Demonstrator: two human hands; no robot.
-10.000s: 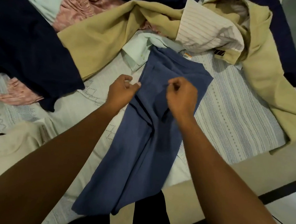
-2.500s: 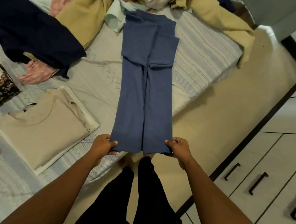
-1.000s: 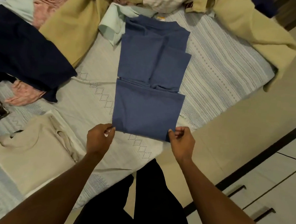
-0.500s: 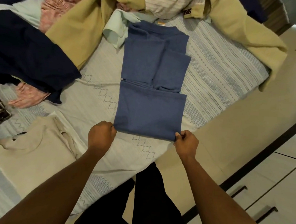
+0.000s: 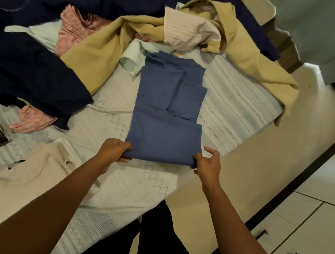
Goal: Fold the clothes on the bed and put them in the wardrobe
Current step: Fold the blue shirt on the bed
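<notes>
Mid-fold: both hands hold the near edge of the blue shirt (image 5: 166,126) on the bed (image 5: 103,120).
The shirt's long axis runs straight away from the person, with the collar end far and the doubled edge near. The left hand (image 5: 113,150) curls round the near-left corner. The right hand (image 5: 207,165) seems to pinch the near-right one, though its lower fingers are hard to read. The next move likely calls for lifting both corners evenly and laying the near half over the collar end.
</notes>
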